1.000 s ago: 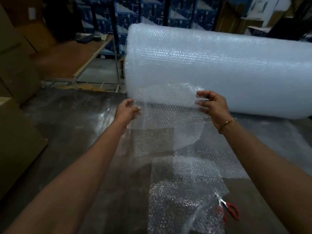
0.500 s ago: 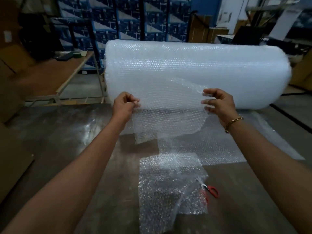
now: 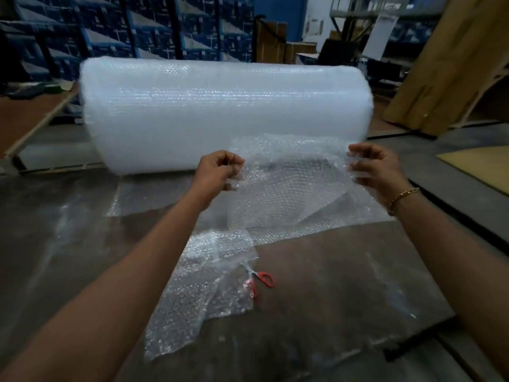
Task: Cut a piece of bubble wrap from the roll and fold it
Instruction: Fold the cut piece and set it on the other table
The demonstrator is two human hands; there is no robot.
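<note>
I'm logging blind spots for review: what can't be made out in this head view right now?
Head view:
- scissors: blades covered by the crumpled wrap.
- held sheet: clear overlapping layers hide whether it is cut free of the roll.
- roll: core and ends hidden, seen side-on.
- shelf boxes: print too small and blurred.

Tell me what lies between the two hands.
A piece of bubble wrap, pinched by the left hand and right hand, spans the gap, seen in the head view.
</note>
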